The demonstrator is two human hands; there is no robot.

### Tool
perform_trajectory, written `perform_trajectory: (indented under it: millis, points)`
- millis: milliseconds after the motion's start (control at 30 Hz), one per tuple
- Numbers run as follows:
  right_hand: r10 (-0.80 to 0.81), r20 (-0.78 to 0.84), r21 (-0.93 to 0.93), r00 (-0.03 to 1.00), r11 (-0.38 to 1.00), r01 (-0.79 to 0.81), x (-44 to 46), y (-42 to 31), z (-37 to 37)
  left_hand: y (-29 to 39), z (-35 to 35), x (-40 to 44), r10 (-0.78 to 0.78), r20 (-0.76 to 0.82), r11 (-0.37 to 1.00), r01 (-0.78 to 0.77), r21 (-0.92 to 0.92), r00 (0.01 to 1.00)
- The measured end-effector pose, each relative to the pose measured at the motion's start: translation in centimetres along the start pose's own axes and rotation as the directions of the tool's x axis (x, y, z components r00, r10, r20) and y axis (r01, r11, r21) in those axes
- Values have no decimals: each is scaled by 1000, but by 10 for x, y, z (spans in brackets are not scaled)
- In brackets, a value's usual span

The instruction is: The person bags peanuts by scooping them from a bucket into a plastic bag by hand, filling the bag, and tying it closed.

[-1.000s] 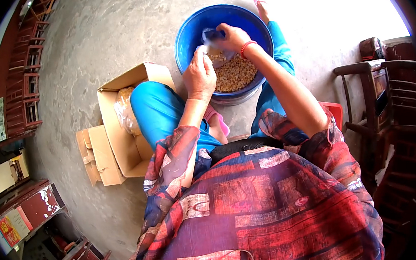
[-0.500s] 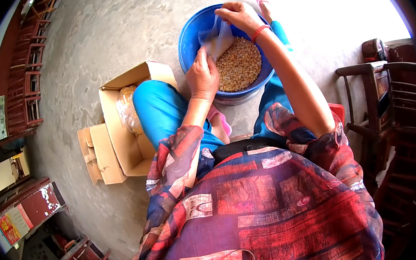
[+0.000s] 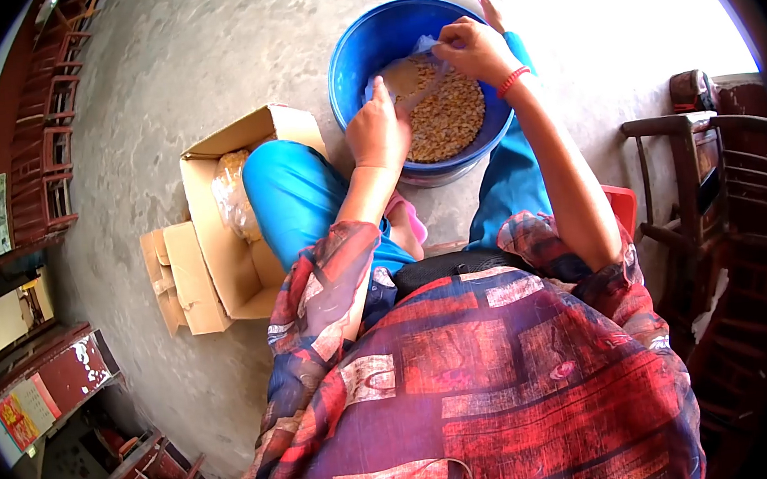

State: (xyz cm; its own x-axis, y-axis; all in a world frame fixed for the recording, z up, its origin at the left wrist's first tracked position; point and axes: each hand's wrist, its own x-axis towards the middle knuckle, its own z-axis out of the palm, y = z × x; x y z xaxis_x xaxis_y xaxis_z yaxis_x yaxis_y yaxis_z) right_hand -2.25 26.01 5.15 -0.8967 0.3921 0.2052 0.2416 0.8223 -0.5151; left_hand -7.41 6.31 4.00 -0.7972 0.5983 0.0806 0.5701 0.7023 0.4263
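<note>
A clear plastic bag (image 3: 407, 77) hangs over the blue bucket (image 3: 347, 58), stretched between my two hands. My left hand (image 3: 379, 134) is closed at the bag's near left side, with one finger pointing up. At the upper right, my right hand (image 3: 475, 50) pinches the bag's edge; a red bracelet circles that wrist. Yellowish kernels (image 3: 446, 119), like dried corn, fill the lower part of the bucket below the bag. Whether anything lies inside the bag is hard to make out.
Left of my knee stands an open cardboard box (image 3: 213, 253) holding a plastic bag of yellowish stuff (image 3: 234, 197). A wooden chair (image 3: 689, 170) stands at the right, and a red plastic object (image 3: 620, 205) is by my hip. Wooden furniture (image 3: 52, 148) lines the left wall.
My right hand has moved right and slightly down, pulling the bag wider. The left hand's finger has risen, and the bag now spreads flatter over the kernels.
</note>
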Motion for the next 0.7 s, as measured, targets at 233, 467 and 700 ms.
perform_trajectory:
  millis: [233, 467, 700]
  points:
    - [198, 192, 310, 961, 917, -250, -15, 14, 3, -2, -2, 3, 37, 128, 999, -39, 9, 991]
    - [-58, -406, 1, 912, 998, 64, -29, 3, 22, -7, 5, 2, 240, -228, 964, -260, -59, 943]
    - [-233, 272, 218, 934, 960, 176, -37, -48, 9, 6, -11, 4, 22, 83, 999, -18, -49, 996]
